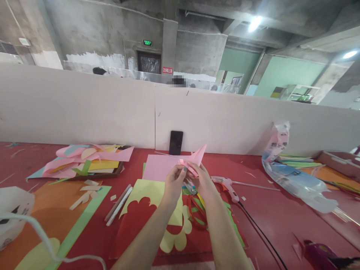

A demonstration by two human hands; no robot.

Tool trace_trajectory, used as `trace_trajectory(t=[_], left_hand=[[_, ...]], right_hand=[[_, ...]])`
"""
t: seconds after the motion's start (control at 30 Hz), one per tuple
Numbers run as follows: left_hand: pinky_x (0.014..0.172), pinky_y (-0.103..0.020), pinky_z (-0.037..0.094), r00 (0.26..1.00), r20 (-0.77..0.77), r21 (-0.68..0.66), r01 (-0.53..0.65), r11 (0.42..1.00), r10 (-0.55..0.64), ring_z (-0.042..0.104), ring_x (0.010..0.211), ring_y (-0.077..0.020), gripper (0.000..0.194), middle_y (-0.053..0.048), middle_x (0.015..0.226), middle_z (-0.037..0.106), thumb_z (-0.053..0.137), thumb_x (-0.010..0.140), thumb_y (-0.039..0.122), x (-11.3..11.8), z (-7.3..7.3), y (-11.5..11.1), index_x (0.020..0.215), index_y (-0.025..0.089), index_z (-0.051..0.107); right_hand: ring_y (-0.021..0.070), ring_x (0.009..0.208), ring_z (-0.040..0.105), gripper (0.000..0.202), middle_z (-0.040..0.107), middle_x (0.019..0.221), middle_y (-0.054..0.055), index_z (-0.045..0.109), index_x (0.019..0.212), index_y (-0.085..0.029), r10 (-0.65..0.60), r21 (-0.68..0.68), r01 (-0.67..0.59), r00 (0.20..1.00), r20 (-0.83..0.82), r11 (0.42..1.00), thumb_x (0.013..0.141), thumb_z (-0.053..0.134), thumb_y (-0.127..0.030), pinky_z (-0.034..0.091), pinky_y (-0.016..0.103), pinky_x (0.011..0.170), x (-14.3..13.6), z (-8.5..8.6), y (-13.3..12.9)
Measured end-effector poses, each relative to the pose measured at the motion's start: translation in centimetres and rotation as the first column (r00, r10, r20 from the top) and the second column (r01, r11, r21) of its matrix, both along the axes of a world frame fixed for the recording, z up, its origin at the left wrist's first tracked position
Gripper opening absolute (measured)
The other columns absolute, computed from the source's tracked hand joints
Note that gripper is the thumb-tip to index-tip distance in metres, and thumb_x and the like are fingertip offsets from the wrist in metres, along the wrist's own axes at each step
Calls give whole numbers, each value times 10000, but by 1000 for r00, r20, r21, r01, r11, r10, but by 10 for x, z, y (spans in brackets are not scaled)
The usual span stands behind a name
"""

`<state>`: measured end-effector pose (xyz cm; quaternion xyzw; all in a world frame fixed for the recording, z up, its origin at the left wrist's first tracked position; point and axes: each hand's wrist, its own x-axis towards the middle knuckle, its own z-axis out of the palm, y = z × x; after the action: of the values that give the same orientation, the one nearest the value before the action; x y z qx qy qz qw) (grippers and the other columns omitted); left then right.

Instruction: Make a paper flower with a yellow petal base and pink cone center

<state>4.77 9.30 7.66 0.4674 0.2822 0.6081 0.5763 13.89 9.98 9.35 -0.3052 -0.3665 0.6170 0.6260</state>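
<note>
Both of my hands meet over the middle of the red table, closed on a folded piece of pink paper (198,155) with a pointed end that sticks up to the right. My left hand (174,180) pinches its left side between thumb and fingers. On its right side, my right hand (201,179) grips it from behind and below. Under the hands lie scissors (198,221) with orange-red and yellow handles, partly hidden by my right arm. A yellow sheet (144,189) with a scalloped cut-out and a pink sheet (157,167) lie just left of them.
Right of my hands rests a pink glue gun (229,187) with its black cord. A black phone (176,142) leans on the white partition (112,116). Paper scraps (92,159) fill the back left; two pens (119,205) lie nearer. A plastic bag (298,183) is at right.
</note>
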Motion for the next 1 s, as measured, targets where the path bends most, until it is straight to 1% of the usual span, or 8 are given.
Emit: trace_trajectory(t=[0.07,0.23,0.3,0.47,0.6,0.7,0.9,1.0], left_hand=[[515,-224,429,999,39,-6,20,1000,-19,519,486,-90,232,22,577,566,565,729,396,0,0,0,721,171,511],[499,-220,422,998,55,-47,42,998,-40,513,471,-91,267,36,529,529,575,720,416,0,-1,1,676,166,492],[497,-221,422,998,50,-60,36,998,-33,519,479,-95,280,33,533,529,578,715,422,0,0,1,659,164,484],[492,-201,394,1000,18,-67,-1,998,2,526,500,-89,252,11,560,560,560,740,375,-2,1,0,643,154,486],[488,-196,376,1000,-10,-72,-21,997,20,526,505,-88,212,2,582,574,546,749,344,-4,1,-1,679,146,523],[482,-201,370,999,-39,-77,-38,996,36,527,504,-95,214,-1,581,578,549,743,350,-4,0,0,680,146,537],[477,-206,364,996,-76,-83,-53,995,47,523,484,-96,266,-2,556,579,557,737,393,-3,-1,2,644,145,535],[476,-206,362,996,-78,-91,-49,995,42,520,482,-96,284,-7,554,580,553,739,406,-3,-2,2,637,142,534]], right_hand=[[76,378,411,322,477,490,-87,523,980,-224,12,18,-12,1000,-4,1000,684,641,-266,361,210,384,-1,0,0],[61,361,403,434,568,609,-66,493,1071,-247,-2,19,1,999,34,1000,668,651,-272,310,195,344,-2,2,-2],[62,363,409,428,572,617,-63,501,1066,-247,-8,22,7,999,46,1000,666,651,-275,302,193,339,-3,3,-3],[97,469,505,421,591,673,-45,506,1046,-246,-33,24,32,998,46,999,658,666,-268,371,205,392,-4,6,-5],[114,498,531,407,592,679,-31,516,1010,-226,-40,25,38,998,58,999,643,683,-284,390,215,406,-5,6,-5],[117,522,539,371,602,724,-17,521,968,-218,-44,42,40,994,102,998,643,683,-293,417,223,434,-2,3,-3],[110,526,534,281,603,710,-17,539,867,-211,-66,71,53,977,204,996,643,677,-306,452,236,477,6,-2,2],[100,524,529,254,606,748,-11,540,857,-204,-77,82,58,966,249,995,659,668,-300,455,234,482,7,-2,3]])
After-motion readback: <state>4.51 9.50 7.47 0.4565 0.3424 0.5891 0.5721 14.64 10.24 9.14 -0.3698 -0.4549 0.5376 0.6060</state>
